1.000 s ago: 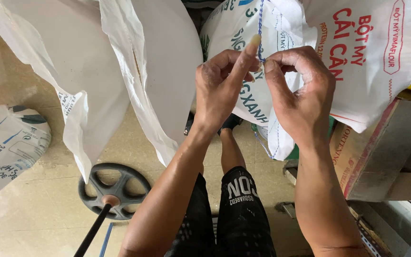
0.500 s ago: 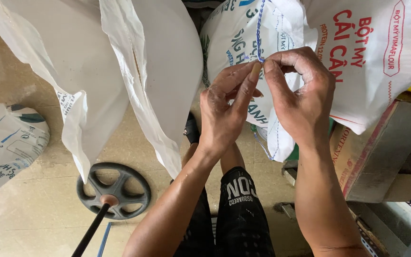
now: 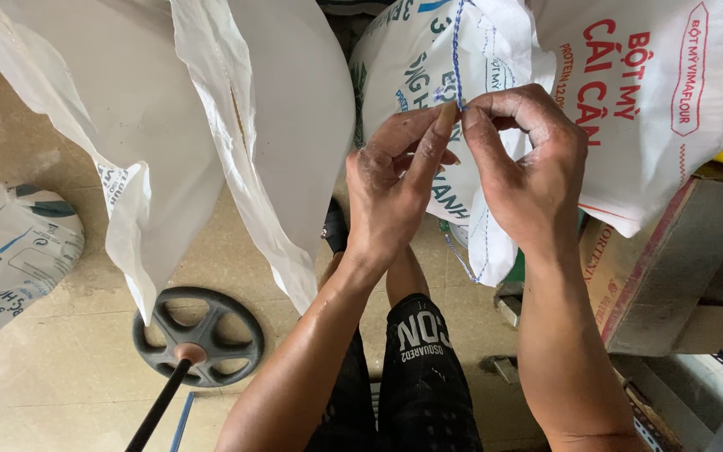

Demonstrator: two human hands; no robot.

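Pinching the blue thread (image 3: 457, 59) with left hand (image 3: 395, 188) and right hand (image 3: 529, 167), we have shifted our fingers slightly along the white sack (image 3: 428, 75) seam.

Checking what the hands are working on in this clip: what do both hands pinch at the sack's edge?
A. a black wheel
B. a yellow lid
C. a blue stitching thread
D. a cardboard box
C: the left hand and right hand meet with fingertips on the blue thread that runs along the sack seam; the wheel lies on the floor, untouched.
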